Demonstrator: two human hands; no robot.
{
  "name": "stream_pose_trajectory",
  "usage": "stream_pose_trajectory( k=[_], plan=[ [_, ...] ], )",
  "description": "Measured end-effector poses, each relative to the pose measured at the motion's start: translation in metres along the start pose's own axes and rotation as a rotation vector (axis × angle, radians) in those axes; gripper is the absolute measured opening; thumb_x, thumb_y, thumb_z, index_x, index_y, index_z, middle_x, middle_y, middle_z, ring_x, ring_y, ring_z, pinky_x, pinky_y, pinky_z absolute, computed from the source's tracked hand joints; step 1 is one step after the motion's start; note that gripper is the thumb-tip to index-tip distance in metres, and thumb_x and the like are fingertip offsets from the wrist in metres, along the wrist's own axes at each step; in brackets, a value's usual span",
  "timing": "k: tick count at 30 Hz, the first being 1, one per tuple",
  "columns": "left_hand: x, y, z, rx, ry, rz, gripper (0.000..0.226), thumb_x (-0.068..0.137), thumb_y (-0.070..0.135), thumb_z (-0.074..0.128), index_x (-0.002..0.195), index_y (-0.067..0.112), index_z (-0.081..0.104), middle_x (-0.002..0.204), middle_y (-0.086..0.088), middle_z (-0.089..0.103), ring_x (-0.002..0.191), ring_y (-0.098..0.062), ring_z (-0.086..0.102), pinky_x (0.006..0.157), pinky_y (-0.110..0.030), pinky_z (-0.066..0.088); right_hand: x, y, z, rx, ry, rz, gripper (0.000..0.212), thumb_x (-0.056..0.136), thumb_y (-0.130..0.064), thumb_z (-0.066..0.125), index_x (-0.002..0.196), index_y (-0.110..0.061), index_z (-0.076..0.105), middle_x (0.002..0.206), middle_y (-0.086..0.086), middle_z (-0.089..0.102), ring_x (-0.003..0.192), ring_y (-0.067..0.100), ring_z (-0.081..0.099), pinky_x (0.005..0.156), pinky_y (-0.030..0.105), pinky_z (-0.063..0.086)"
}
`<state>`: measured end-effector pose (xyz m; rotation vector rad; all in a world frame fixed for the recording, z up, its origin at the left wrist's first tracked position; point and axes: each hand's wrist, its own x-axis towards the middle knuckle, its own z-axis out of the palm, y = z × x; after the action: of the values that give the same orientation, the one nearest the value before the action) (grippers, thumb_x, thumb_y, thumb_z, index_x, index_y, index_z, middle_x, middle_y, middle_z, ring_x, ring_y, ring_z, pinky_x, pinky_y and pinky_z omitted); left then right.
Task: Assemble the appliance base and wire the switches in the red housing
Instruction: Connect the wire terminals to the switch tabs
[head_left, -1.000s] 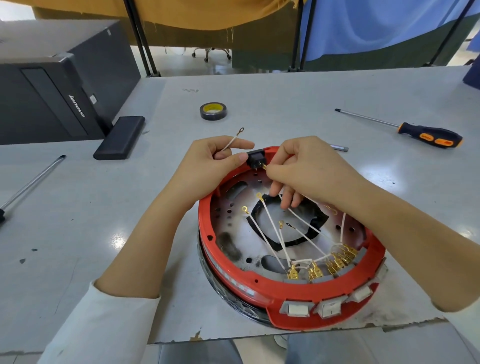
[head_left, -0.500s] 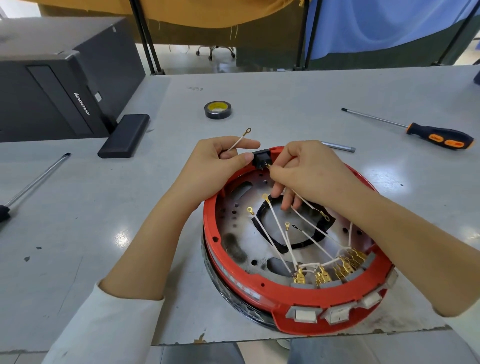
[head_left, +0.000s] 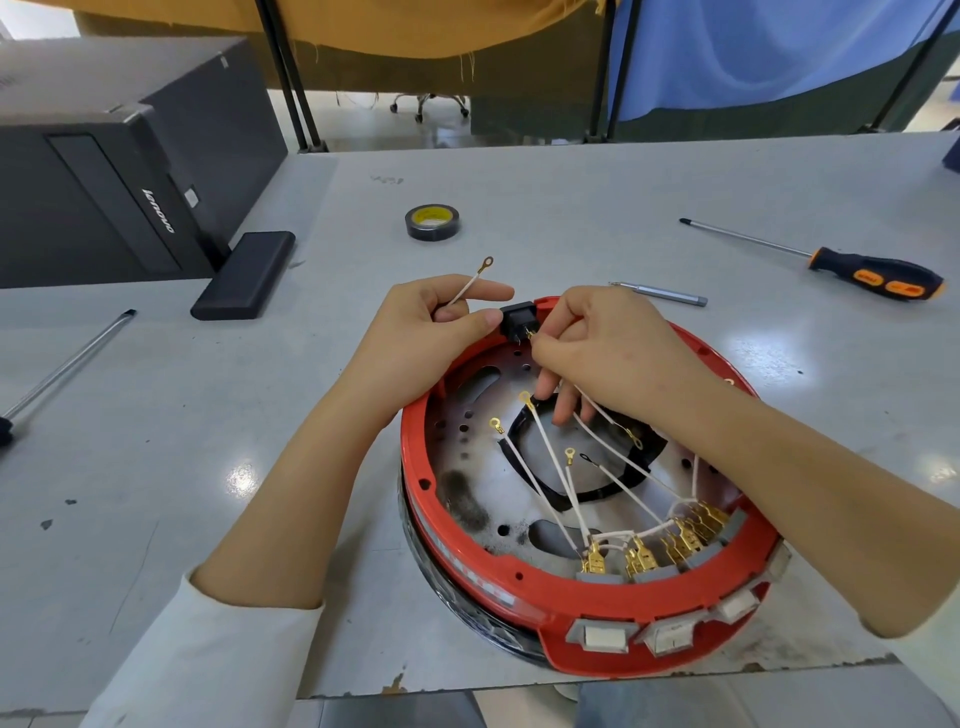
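The round red housing (head_left: 524, 592) lies on the table near the front edge, over a black base ring. Several grey switches (head_left: 600, 636) line its near rim, with brass terminals and white wires (head_left: 550, 467) fanning inward. A black switch (head_left: 517, 319) sits at the far rim. My left hand (head_left: 431, 332) steadies that switch with the thumb and holds a white wire with a ring terminal (head_left: 485, 263) that points up. My right hand (head_left: 608, 353) pinches a wire end at the black switch's pins, and other wires run under its fingers.
A roll of black tape (head_left: 432, 222) lies beyond the hands. An orange-black screwdriver (head_left: 852, 270) lies at the far right, a small metal bit (head_left: 662, 294) behind the housing, a long tool (head_left: 67, 364) at the left. A black computer case (head_left: 119, 171) and a black block (head_left: 244, 275) stand at the back left.
Both hands stay at the black switch on the far rim. The view has shifted slightly, so everything sits a little further right. The right fingers have closed in on the switch's pins.
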<state>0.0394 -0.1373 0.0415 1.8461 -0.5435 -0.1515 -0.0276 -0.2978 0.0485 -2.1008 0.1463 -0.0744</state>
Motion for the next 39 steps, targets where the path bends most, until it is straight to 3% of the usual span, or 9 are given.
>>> stream_pose_trajectory(
  k=[6,10,13,16,18,23,28,34,39],
  plan=[
    [-0.001,0.000,0.001,-0.014,0.036,-0.041,0.014,0.089,0.016,0.066,0.097,0.026,0.073,0.052,0.011,0.027,0.059,-0.014,0.033,0.070,-0.025,0.039,-0.002,-0.001,0.002,-0.034,0.017,-0.018,0.005,0.083,-0.009,0.051,0.080,-0.011,0.055,0.057,0.002,0.069,0.041,0.017,0.064,0.034,0.016,0.039],
    [-0.003,0.003,0.002,-0.020,0.045,-0.100,0.010,0.086,0.022,0.070,0.095,0.023,0.074,0.082,-0.028,0.064,0.077,-0.029,0.062,0.093,-0.043,0.052,-0.002,-0.003,0.004,-0.064,0.044,-0.054,0.007,0.082,-0.008,0.051,0.077,-0.010,0.055,0.054,0.001,0.068,0.038,0.014,0.062,0.034,0.014,0.038],
    [-0.003,0.005,0.002,-0.013,0.062,-0.131,0.009,0.085,0.022,0.071,0.092,0.020,0.076,0.089,-0.014,0.074,0.088,-0.022,0.071,0.091,-0.040,0.054,-0.002,-0.004,0.006,-0.124,0.050,-0.072,0.007,0.082,-0.010,0.049,0.079,-0.009,0.055,0.052,0.000,0.067,0.039,0.015,0.062,0.036,0.021,0.044],
    [-0.004,0.007,0.001,0.010,0.035,-0.140,0.009,0.085,0.023,0.070,0.091,0.019,0.076,0.097,-0.031,0.066,0.084,-0.033,0.067,0.094,-0.048,0.051,-0.001,-0.008,0.005,-0.214,0.019,-0.077,0.009,0.082,-0.010,0.046,0.081,-0.006,0.055,0.051,0.000,0.066,0.035,0.013,0.059,0.041,0.029,0.051],
    [-0.005,0.008,0.000,0.023,0.015,-0.140,0.008,0.086,0.024,0.069,0.090,0.020,0.074,0.094,-0.038,0.061,0.076,-0.027,0.057,0.094,-0.052,0.047,0.002,-0.012,0.003,-0.259,-0.011,-0.066,0.013,0.080,-0.007,0.044,0.082,0.001,0.055,0.050,0.002,0.066,0.033,0.012,0.057,0.037,0.022,0.047],
    [-0.004,0.005,0.000,0.029,0.007,-0.132,0.008,0.088,0.024,0.067,0.090,0.021,0.073,0.075,-0.014,0.052,0.073,-0.022,0.049,0.085,-0.048,0.051,0.007,-0.017,0.006,-0.297,-0.027,-0.036,0.012,0.081,-0.005,0.041,0.082,0.001,0.052,0.050,0.008,0.066,0.035,0.014,0.060,0.038,0.022,0.046],
    [-0.003,0.005,-0.001,0.040,-0.002,-0.111,0.008,0.089,0.022,0.066,0.091,0.018,0.073,0.067,-0.013,0.044,0.068,-0.022,0.044,0.074,-0.033,0.041,0.006,-0.012,0.010,-0.309,0.010,-0.060,0.009,0.085,-0.006,0.039,0.084,-0.006,0.048,0.055,0.009,0.068,0.037,0.013,0.061,0.046,0.027,0.053],
    [-0.002,0.003,-0.002,0.062,-0.007,-0.102,0.009,0.089,0.022,0.066,0.093,0.018,0.073,0.058,-0.008,0.038,0.063,-0.020,0.038,0.069,-0.030,0.036,0.008,-0.009,0.012,-0.327,0.032,-0.056,0.011,0.087,-0.008,0.037,0.084,-0.010,0.047,0.054,0.007,0.068,0.038,0.011,0.061,0.040,0.016,0.046],
    [-0.002,0.005,0.000,0.011,-0.002,-0.137,0.007,0.088,0.022,0.067,0.090,0.019,0.073,0.065,-0.013,0.044,0.067,-0.021,0.044,0.072,-0.032,0.039,0.007,-0.011,0.009,-0.297,0.016,-0.042,0.011,0.089,-0.009,0.040,0.084,-0.009,0.049,0.052,0.004,0.067,0.037,0.012,0.061,0.042,0.022,0.050]
  ],
)
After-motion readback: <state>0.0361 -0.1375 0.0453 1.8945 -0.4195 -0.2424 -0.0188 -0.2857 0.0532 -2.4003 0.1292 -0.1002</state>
